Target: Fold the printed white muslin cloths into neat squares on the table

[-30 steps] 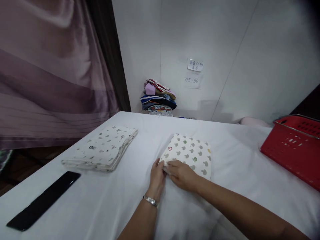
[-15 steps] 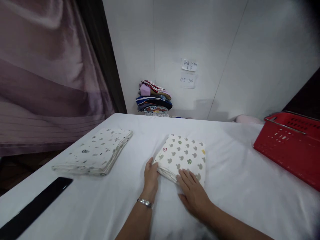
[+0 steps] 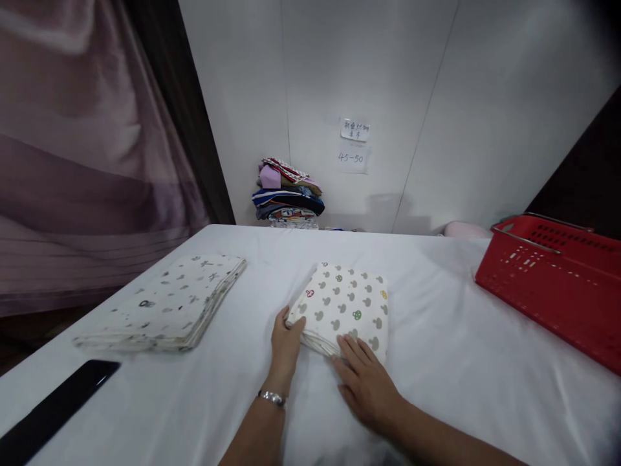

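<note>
On the desk (image 3: 436, 336), the mushroom-print folded cloth (image 3: 347, 299) is pinched at eight o'clock by the left hand (image 3: 285, 344) and touched at six by the flat-spread right hand (image 3: 367, 387), seemingly to steady its layers.

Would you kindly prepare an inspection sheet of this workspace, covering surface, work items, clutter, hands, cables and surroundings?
Surface: white-covered table, softly creased.
Work items: mushroom-print cloth, folded in layers, lying flat.
Clutter: second folded cloth and long black object to the left; red basket to the right.
Hands: left hand grips the mushroom-print cloth's near left corner; right hand rests spread on its near edge.
Cables: nothing seen.
Surroundings: curtain at left; fabric stack and paper notes beyond the table.
</note>
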Demonstrator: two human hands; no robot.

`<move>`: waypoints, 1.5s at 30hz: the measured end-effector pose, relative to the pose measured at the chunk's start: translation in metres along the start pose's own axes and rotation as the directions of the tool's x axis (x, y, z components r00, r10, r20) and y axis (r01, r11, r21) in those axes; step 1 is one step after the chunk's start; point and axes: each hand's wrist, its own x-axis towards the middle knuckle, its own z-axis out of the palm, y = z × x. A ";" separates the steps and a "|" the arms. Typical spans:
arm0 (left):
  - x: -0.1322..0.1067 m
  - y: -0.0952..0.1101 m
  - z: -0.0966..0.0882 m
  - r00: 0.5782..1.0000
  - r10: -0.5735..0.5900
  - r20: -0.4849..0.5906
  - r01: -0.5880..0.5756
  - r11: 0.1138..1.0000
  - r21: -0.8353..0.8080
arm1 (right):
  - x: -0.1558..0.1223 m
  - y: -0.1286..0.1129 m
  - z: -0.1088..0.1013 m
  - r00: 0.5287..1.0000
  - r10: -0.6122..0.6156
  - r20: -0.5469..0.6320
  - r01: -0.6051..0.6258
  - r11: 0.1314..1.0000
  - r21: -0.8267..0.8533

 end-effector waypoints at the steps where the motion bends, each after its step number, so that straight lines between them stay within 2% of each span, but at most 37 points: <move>1: -0.001 0.001 -0.002 1.000 0.027 0.005 -0.027 1.000 0.001 | -0.002 -0.003 -0.003 1.000 0.000 0.030 -0.001 1.000 0.029; 4: -0.001 0.003 -0.009 0.998 0.055 -0.007 -0.055 0.998 0.033 | -0.005 -0.010 -0.015 0.994 -0.032 0.106 0.016 0.989 0.150; 6: 0.003 0.003 -0.013 0.999 0.024 -0.040 -0.023 0.999 0.033 | -0.003 -0.010 -0.025 0.990 -0.058 0.131 0.023 0.966 0.258; 8: 0.007 0.002 -0.016 0.998 -0.029 -0.061 0.029 1.000 0.004 | 0.006 -0.001 -0.036 0.992 -0.041 0.116 -0.003 0.933 0.360; 10: 0.010 0.001 -0.017 0.995 -0.072 -0.064 0.072 0.997 -0.012 | 0.021 0.014 -0.047 0.999 0.028 0.032 -0.039 0.915 0.402; 12: 0.012 0.001 -0.017 0.992 -0.105 -0.072 0.104 0.994 -0.016 | 0.039 0.033 -0.054 0.991 0.107 -0.084 -0.070 0.929 0.365; 14: 0.012 0.002 -0.016 0.990 -0.117 -0.073 0.116 0.993 -0.020 | 0.052 0.048 -0.052 0.982 0.151 -0.115 -0.114 0.953 0.281; 18: 0.010 0.003 -0.017 0.991 -0.118 -0.070 0.117 0.993 -0.008 | 0.058 0.062 -0.031 0.975 0.187 0.122 -0.203 0.969 0.140; 21: 0.008 0.002 -0.017 0.991 -0.104 -0.084 0.103 0.995 -0.010 | 0.056 0.066 -0.023 0.956 0.163 0.243 -0.202 0.968 0.148; 24: 0.007 0.002 -0.017 0.990 -0.115 -0.079 0.113 0.993 -0.034 | 0.071 0.079 -0.033 0.962 0.166 0.216 -0.214 0.951 0.222; 27: 0.005 0.003 -0.017 0.993 -0.105 -0.058 0.105 0.994 -0.006 | 0.107 0.101 -0.045 0.962 0.239 0.128 -0.266 0.925 0.272; 29: 0.003 0.005 -0.017 0.995 -0.081 -0.058 0.082 0.996 0.018 | 0.137 0.118 -0.048 0.925 0.329 0.189 -0.375 0.871 0.316; 32: -0.002 0.008 -0.016 0.998 -0.024 -0.058 0.026 0.999 0.039 | 0.181 0.144 -0.045 0.828 0.410 0.383 -0.541 0.763 0.353; 36: -0.007 0.008 -0.013 0.997 0.082 -0.003 -0.082 0.995 0.057 | 0.220 0.170 -0.043 0.741 0.361 0.566 -0.617 0.699 0.362; 40: -0.011 0.011 -0.013 0.994 0.104 0.036 -0.106 0.991 0.083 | 0.232 0.181 -0.048 0.656 0.261 0.708 -0.671 0.632 0.388; 42: -0.014 0.015 -0.014 0.995 0.086 0.053 -0.090 0.994 0.067 | 0.229 0.184 -0.054 0.635 0.205 0.745 -0.698 0.566 0.439; 43: -0.015 0.018 -0.015 0.995 0.080 0.057 -0.083 0.995 0.056 | 0.225 0.186 -0.059 0.640 0.189 0.745 -0.709 0.518 0.478; 45: -0.016 0.028 -0.016 0.994 0.090 0.066 -0.092 0.995 0.034 | 0.215 0.189 -0.074 0.689 0.158 0.707 -0.696 0.415 0.586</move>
